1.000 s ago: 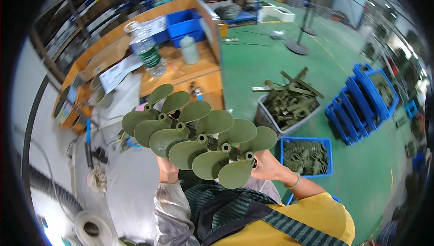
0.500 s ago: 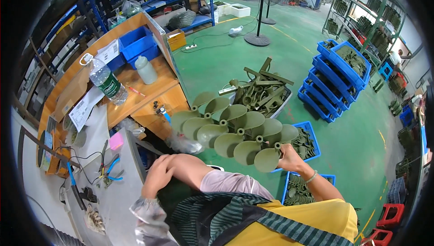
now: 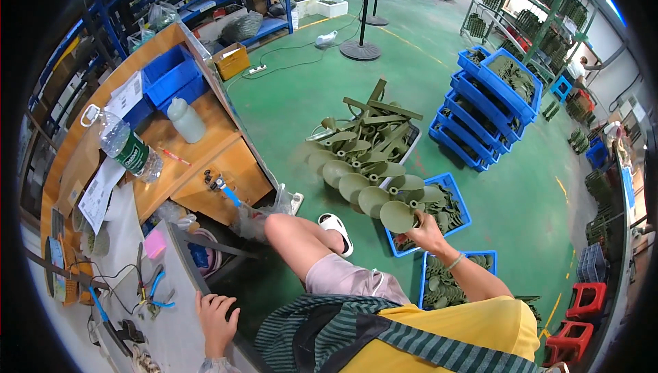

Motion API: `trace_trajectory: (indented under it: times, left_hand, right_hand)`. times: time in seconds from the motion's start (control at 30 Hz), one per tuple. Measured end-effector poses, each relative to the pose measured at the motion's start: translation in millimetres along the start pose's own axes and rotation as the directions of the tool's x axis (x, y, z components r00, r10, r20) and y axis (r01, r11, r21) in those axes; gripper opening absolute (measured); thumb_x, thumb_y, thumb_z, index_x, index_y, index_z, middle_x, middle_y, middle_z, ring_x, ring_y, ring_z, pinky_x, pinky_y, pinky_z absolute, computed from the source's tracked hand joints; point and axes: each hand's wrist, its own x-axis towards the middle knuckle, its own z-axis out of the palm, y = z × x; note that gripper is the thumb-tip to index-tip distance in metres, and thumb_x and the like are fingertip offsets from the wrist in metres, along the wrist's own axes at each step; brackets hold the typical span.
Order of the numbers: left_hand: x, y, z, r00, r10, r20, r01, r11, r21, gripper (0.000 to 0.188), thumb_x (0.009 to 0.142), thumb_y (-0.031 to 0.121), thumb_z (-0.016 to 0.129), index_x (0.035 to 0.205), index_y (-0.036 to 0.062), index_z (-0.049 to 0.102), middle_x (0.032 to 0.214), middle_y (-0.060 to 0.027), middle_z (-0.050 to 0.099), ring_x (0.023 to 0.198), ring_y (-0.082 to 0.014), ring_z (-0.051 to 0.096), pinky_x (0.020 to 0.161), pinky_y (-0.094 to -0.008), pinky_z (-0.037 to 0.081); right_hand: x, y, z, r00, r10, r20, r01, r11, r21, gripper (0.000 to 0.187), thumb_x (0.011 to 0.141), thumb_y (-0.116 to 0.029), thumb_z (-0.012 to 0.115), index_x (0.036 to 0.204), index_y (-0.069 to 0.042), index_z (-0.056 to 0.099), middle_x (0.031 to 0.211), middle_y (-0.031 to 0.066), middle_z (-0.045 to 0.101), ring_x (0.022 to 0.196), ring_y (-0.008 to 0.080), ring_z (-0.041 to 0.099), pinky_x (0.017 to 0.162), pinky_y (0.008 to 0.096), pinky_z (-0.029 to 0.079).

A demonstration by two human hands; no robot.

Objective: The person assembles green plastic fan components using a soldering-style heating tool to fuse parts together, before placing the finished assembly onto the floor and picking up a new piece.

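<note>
My right hand (image 3: 428,233) is closed on the near end of a row of olive-green propellers (image 3: 374,201), each with rounded blades and a small round hub. The row slants away up and to the left, its far end close to a bin's pile of long olive-green parts (image 3: 384,133). What joins the propellers cannot be made out. Under my right hand and forearm are a blue crate (image 3: 469,221) and a nearer blue crate (image 3: 493,263), both holding olive-green pieces. My left hand (image 3: 217,315) rests on the grey table's edge, fingers apart, holding nothing.
On the grey table (image 3: 185,297) lie blue-handled pliers (image 3: 159,292) and a pink block (image 3: 155,243). A wooden desk (image 3: 226,174) carries a water bottle (image 3: 130,150). Stacked blue crates (image 3: 480,123), a fan stand (image 3: 360,51) and red stools (image 3: 586,301) occupy the floor.
The row of propellers has swung lower, toward the bin and crate, still in my right hand. My left hand has left my knee for the table edge. The view has shifted.
</note>
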Motion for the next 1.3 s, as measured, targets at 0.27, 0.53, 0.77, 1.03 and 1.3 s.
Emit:
trace_trajectory:
  times: [0.27,0.53,0.77,1.03,1.3]
  left_hand:
    - [-1,-5,6,0.999,0.014,-0.035,-0.013,1.000,0.024,0.011,0.074,0.018,0.072,0.083,0.0117,0.071,0.091,-0.0034,0.066,0.101,-0.0245,0.055,0.112,-0.0562,0.026]
    - [0,-7,2,0.999,-0.020,0.025,0.019,0.999,0.039,0.017,0.073,0.020,0.073,0.089,0.0145,0.071,0.090,-0.0010,0.064,0.099,-0.0245,0.055,0.111,-0.0555,0.025]
    - [136,46,-10,0.997,-0.001,-0.080,0.002,1.000,0.002,0.056,0.079,0.012,0.071,0.132,0.0031,0.053,0.128,-0.0174,0.050,0.121,-0.0370,0.046,0.103,-0.0455,0.036]
    - [413,41,59,0.835,-0.212,-0.508,0.009,0.928,-0.373,0.081,0.086,0.017,0.071,0.146,-0.0086,0.023,0.151,-0.0254,0.027,0.140,-0.0384,0.027,0.115,-0.0438,0.020]
    - [425,-37,125,0.526,-0.307,-0.793,0.143,0.951,-0.273,0.040,0.096,0.015,0.059,0.124,-0.0114,0.049,0.118,-0.0255,0.056,0.109,-0.0298,0.057,0.096,-0.0403,0.048]
  right_hand:
    - [37,2,-9,0.987,-0.050,-0.154,0.057,0.997,0.046,0.033,0.084,-0.012,0.066,0.108,0.009,0.058,0.080,0.0127,0.069,0.068,0.0175,0.070,0.063,0.0302,0.058]
    - [90,-23,9,0.988,-0.074,-0.137,0.098,0.979,0.179,0.032,0.084,-0.011,0.066,0.105,0.010,0.055,0.075,0.0119,0.067,0.065,0.0194,0.069,0.061,0.0312,0.058]
    - [259,-30,59,0.961,-0.255,-0.109,0.258,0.966,0.016,0.052,0.078,-0.018,0.062,0.120,0.012,0.054,0.074,0.0137,0.070,0.066,0.0181,0.071,0.068,0.0303,0.057]
    - [488,-19,225,0.987,-0.159,-0.010,0.159,0.983,0.094,0.049,0.076,-0.023,0.065,0.116,0.004,0.061,0.074,0.0134,0.072,0.073,0.0225,0.073,0.073,0.0329,0.057]
    - [656,90,372,0.986,-0.144,-0.089,0.154,0.981,0.116,0.043,0.076,-0.021,0.066,0.113,0.001,0.062,0.078,0.0199,0.069,0.077,0.0338,0.070,0.074,0.0385,0.055]
